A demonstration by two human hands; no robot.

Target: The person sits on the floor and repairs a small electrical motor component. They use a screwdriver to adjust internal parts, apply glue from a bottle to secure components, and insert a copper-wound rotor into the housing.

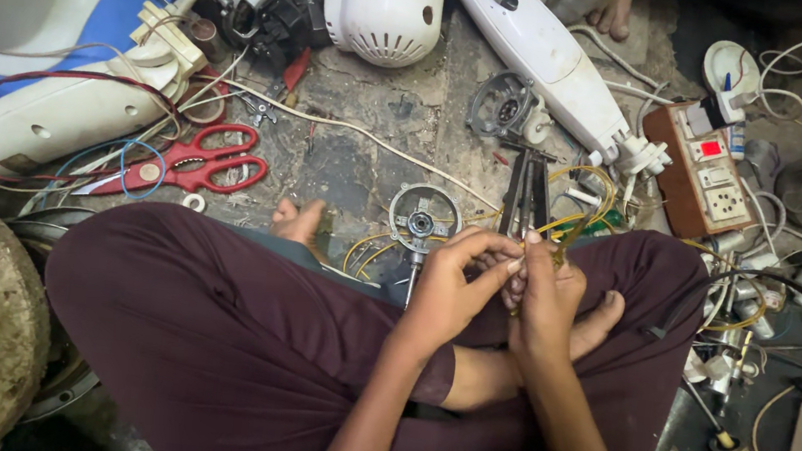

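1. At the far left a white appliance housing [41, 119] is laid on the floor, with red and white wires [86, 79] trailed over it; just beside it red-handled scissors [192, 163] are seen lying flat.
2. Near the middle a round metal motor plate [423, 220] is stood just beyond the knee, close to the left hand; above it a white domed motor cover [384, 2] is set, well apart.
3. The left hand [455, 282] is curled, its fingertips [503, 257] pinched together on something small; what is pinched cannot be told; it is pressed against the right hand.
4. The right hand [546, 297] is closed in a grip around thin yellow wires [579, 211], which are held over the lap and looped away toward the floor; dark pliers [525, 194] are seen just behind both hands.
5. Further right a long white appliance body [542, 50] is laid slantwise; beside it a brown switch board [704, 169] is placed.
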